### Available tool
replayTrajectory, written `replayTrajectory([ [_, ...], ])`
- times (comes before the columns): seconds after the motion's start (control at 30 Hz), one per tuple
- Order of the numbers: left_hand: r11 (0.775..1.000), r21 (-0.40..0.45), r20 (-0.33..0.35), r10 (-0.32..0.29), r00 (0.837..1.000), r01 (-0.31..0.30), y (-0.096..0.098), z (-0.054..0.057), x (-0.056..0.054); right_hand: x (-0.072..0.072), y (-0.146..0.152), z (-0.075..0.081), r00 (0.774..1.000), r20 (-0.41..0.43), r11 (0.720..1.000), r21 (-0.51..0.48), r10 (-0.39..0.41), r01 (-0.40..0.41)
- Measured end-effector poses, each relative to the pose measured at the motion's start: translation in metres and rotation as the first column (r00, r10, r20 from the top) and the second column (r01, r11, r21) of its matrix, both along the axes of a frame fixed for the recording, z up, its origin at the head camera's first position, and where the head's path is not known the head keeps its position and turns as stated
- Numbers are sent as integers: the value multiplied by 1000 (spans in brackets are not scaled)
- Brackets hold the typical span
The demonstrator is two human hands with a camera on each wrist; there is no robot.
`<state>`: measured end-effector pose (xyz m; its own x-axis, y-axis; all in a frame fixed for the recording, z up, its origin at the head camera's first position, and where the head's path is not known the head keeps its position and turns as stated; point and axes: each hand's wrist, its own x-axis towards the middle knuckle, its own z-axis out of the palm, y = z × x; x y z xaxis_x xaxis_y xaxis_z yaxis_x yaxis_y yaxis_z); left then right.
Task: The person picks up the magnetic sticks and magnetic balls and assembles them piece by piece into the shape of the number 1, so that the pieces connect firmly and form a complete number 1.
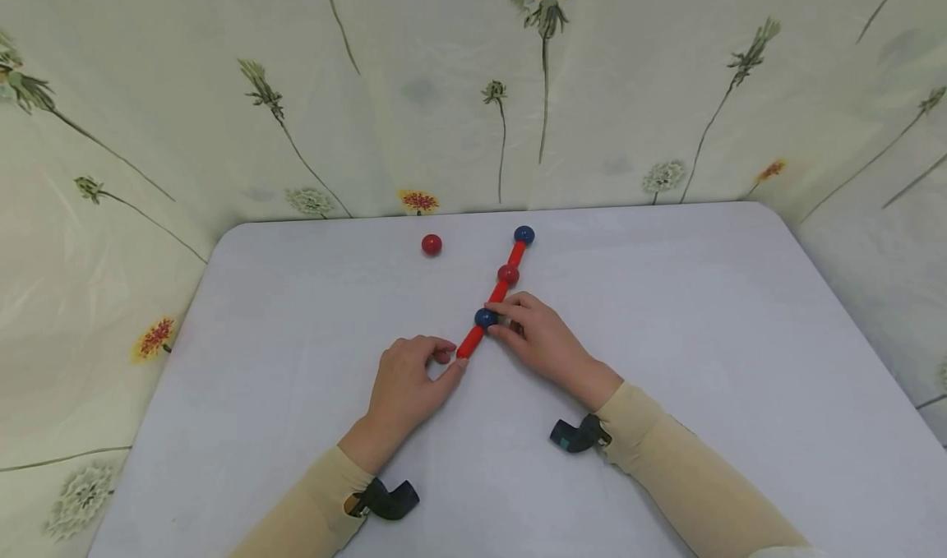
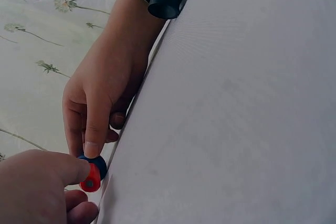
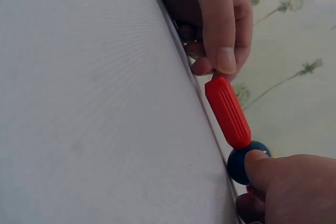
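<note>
A chain of red rods and balls slants across the white table. Its far end is a blue ball (image 1: 524,235), followed by a red rod (image 1: 516,254), a red ball (image 1: 508,274), another rod (image 1: 499,292) and a nearer blue ball (image 1: 485,318). My right hand (image 1: 547,340) pinches that nearer ball between thumb and fingers. The near-end red rod (image 3: 228,113) is ribbed and joins the same ball. Beside its free end is my left hand (image 1: 410,381), thumb and fingertips close to the tip, not visibly gripping it. A grey dot marks the rod's end face (image 2: 90,184).
A loose red ball (image 1: 431,245) lies near the back edge, left of the chain. Behind the white table (image 1: 703,295) hangs a flower-printed cloth (image 1: 414,131). Each wrist carries a black camera (image 1: 392,500).
</note>
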<state>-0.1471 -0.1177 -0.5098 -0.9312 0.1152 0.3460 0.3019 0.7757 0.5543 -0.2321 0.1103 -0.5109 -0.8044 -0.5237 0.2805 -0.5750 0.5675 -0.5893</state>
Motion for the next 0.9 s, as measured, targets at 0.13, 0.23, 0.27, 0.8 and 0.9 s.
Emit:
replayTrajectory([
  [0.13,1000,-6,0,-3,1000,3,0,1,0,0,0,-1,1000,-5,1000,-5,0,0],
  [0.23,1000,-13,8,-5,1000,5,1,0,-1,-1,0,-3,1000,-11,1000,-8,-3,3],
  [0.27,1000,-17,9,-7,1000,7,1,0,-1,-1,0,-3,1000,-11,1000,-7,-5,5],
  [0.8,999,-29,13,-32,999,32,1,2,-3,0,-1,-1,1000,21,1000,-9,-21,22],
  [0.9,999,-25,10,-32,999,32,1,1,-3,1,-2,-1,1000,16,1000,-13,-21,21],
])
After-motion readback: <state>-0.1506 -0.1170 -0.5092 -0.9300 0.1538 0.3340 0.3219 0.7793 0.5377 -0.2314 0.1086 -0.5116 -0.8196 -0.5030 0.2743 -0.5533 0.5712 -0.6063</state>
